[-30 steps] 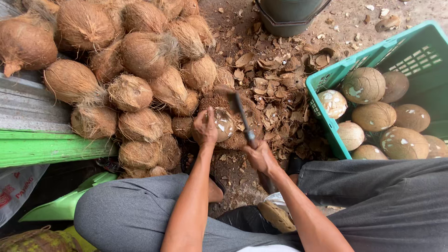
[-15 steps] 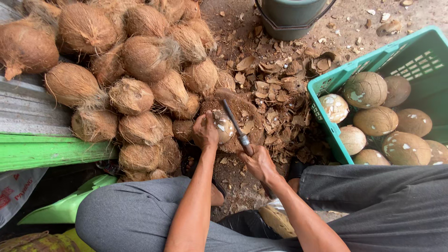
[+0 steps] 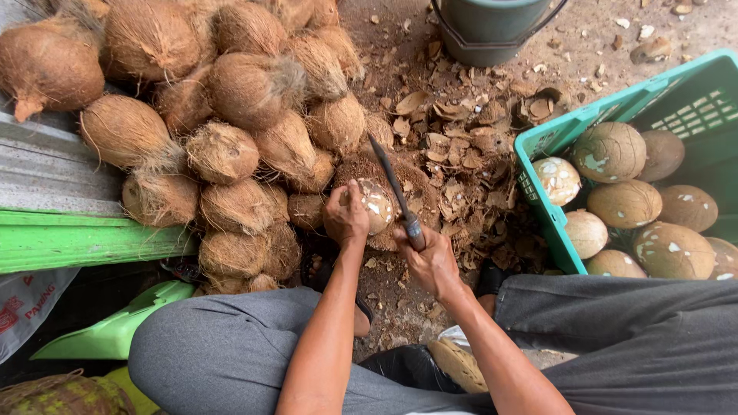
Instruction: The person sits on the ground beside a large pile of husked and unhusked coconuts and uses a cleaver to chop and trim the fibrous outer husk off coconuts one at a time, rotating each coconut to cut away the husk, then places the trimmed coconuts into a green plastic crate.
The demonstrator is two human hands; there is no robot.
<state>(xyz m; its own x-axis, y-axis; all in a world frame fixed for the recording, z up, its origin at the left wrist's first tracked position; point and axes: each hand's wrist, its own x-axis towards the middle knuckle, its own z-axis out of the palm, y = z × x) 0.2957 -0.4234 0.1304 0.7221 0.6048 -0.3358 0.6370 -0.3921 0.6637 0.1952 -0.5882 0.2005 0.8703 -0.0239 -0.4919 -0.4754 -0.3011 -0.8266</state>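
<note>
My left hand [image 3: 346, 216] grips a partly peeled coconut [image 3: 375, 204], brown with white patches, held low over the ground between my knees. My right hand [image 3: 429, 260] is closed on the handle of a dark curved knife [image 3: 393, 187], its blade lying against the coconut's right side and pointing up and away from me. Just left of the hands a pile of hairy brown husked coconuts [image 3: 231, 138] rises.
A green plastic crate [image 3: 543, 206] at right holds several peeled coconuts [image 3: 624, 203]. Shell chips [image 3: 469, 161] litter the dirt ahead. A dark bucket [image 3: 492, 31] stands at top. A green board [image 3: 69, 240] and corrugated sheet lie at left.
The knife has swung from the coconut's near right side up along it, blade now pointing further away. My left hand has kept hold of the coconut, turning it slightly.
</note>
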